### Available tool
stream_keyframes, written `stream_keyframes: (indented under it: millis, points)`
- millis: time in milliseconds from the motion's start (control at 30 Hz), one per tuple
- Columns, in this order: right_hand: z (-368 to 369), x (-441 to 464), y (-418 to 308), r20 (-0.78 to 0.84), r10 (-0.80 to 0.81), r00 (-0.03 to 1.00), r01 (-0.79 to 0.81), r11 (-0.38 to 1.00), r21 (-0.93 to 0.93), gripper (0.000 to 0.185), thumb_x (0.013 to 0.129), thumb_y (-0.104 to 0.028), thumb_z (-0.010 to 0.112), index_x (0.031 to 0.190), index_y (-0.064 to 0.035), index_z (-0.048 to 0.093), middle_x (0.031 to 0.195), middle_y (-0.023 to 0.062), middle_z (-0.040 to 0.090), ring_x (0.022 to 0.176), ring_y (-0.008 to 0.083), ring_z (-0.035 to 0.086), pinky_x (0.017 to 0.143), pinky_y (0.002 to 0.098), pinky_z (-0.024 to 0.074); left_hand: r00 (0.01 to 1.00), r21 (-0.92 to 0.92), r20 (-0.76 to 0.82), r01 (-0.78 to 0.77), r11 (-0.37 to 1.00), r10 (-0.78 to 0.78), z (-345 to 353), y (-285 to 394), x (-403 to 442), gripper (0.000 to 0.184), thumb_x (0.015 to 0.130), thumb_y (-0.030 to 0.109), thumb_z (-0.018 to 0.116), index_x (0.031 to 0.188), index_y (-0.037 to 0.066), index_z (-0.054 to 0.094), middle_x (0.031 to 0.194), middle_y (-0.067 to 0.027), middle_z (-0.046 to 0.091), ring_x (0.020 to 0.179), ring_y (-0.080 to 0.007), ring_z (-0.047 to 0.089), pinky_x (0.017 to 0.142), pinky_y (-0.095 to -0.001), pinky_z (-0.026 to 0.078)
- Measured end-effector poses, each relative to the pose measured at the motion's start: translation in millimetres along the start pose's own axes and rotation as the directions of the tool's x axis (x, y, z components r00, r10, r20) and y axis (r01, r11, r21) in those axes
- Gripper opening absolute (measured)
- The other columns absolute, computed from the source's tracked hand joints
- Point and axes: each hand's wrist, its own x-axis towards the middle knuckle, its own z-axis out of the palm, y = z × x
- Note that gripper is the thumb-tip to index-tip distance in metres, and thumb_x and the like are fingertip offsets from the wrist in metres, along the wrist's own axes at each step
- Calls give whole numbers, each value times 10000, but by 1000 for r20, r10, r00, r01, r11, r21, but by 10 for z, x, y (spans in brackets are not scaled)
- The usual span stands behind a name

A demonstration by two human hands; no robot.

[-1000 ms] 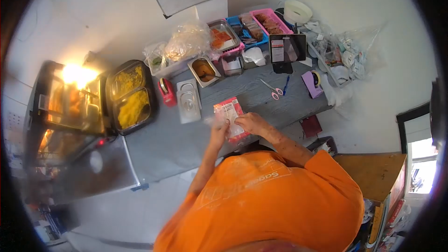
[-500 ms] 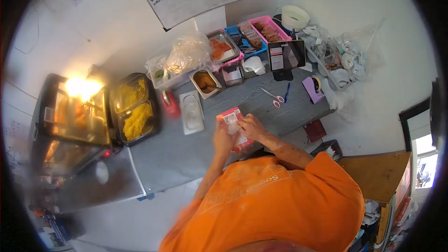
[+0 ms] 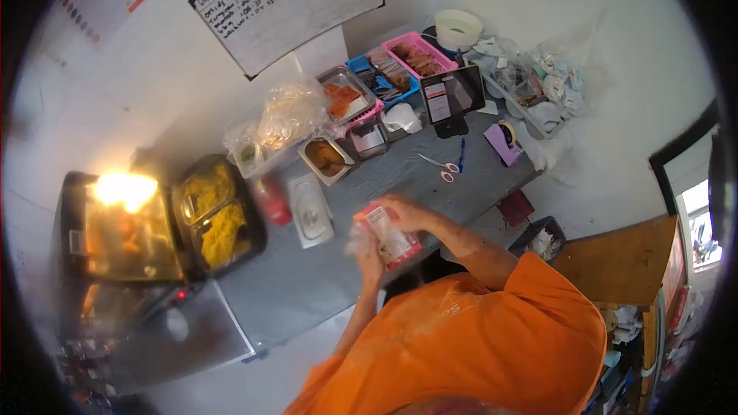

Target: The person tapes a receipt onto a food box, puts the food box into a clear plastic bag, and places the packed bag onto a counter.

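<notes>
A red and white package (image 3: 396, 243) with a printed white label is between my two hands, over the front part of the grey table. My right hand (image 3: 409, 214) is closed on its upper right edge. My left hand (image 3: 370, 260) grips its lower left side, the fingers partly smeared by motion. Something whitish and translucent, perhaps plastic, shows by the left fingers; its kind is unclear. Left of the package lies a steel lid (image 3: 310, 215), and beyond it a red bottle (image 3: 272, 201), blurred. Pink-handled scissors (image 3: 446, 173) and a blue pen (image 3: 462, 155) lie to the right.
A lit warming case (image 3: 127, 234) and a black tray of yellow food (image 3: 223, 234) stand at left. Along the back are a steel pan of brown sauce (image 3: 326, 161), a plastic bag (image 3: 292, 111), a tablet (image 3: 453, 96) and a purple tape dispenser (image 3: 503, 144).
The package has turned and shows more of its red and white face. My right hand has shifted to its upper edge, my left lower. The whole view has tilted and moved.
</notes>
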Motion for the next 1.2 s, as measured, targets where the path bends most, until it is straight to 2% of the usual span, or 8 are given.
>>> stream_keyframes:
  millis: [133,367,433,633,767,800,933,1200]
  points:
    - [130,-575,-133,155,-130,979,185,886,-426,481,786,-278,633,1221,-93,542,1261,175,493,1178,287,453,1001,367,352,995,18,104,-4,1000,2,152,-42,-14,372,911,163,459,1232,-24,465,1196,-219,488,1175,-331,436,996,-416,325]
    - [-160,-1028,-732,-489,273,828,244,610,754,477,795,-318,641,1146,-5,569,1142,162,572,1028,308,568,917,418,425,916,-93,225,-319,943,332,473,1166,-496,529,867,210,523,1309,-26,352,1303,-226,364,1235,-335,365,1048,-418,273]
    - [-716,-1321,-653,-667,-298,682,207,954,-215,435,818,-225,630,1185,-16,530,1149,163,569,1032,270,575,882,367,458,879,-232,307,-301,925,363,643,1668,-484,567,850,206,546,1322,-20,328,1322,-226,333,1249,-339,345,1053,-422,266]
    - [-2538,-2791,-1172,-907,-228,354,134,972,-192,544,653,-252,745,1122,-35,577,1068,151,630,983,297,617,873,377,460,570,-354,425,-610,709,703,1671,2451,-951,629,815,291,612,1308,24,326,1374,-177,232,1283,-315,273,1023,-445,291]
    - [-3836,-4430,-1899,-751,-580,316,-623,470,-625,215,726,-152,666,893,-18,648,868,158,642,806,288,628,715,351,498,526,-440,499,-530,725,688,2399,2617,-1393,560,850,353,596,1270,52,380,1363,-137,279,1263,-265,303,984,-424,336]
    - [-3927,-4694,-2258,-982,-116,-150,-689,724,19,136,794,-110,582,854,-5,643,712,80,624,666,145,567,579,264,432,522,-492,514,-470,732,681,2562,2618,-1463,540,855,338,590,1266,53,387,1363,-133,286,1262,-260,306,975,-418,342]
    - [-4854,-6241,-2577,-870,-490,53,-888,375,-266,236,870,-191,535,913,16,642,763,169,642,675,198,594,651,336,460,510,-496,604,-360,790,612,2991,2603,-1691,511,864,288,578,1274,54,383,1357,-123,310,1236,-249,329,960,-410,354]
    - [-5250,-8828,-2236,-890,-359,-283,-959,127,254,343,888,-308,513,1005,-3,618,866,217,639,856,275,634,741,372,466,464,-409,774,-153,899,431,3559,2582,-1934,428,882,191,550,1258,43,411,1272,-94,403,1113,-208,411,889,-332,412]
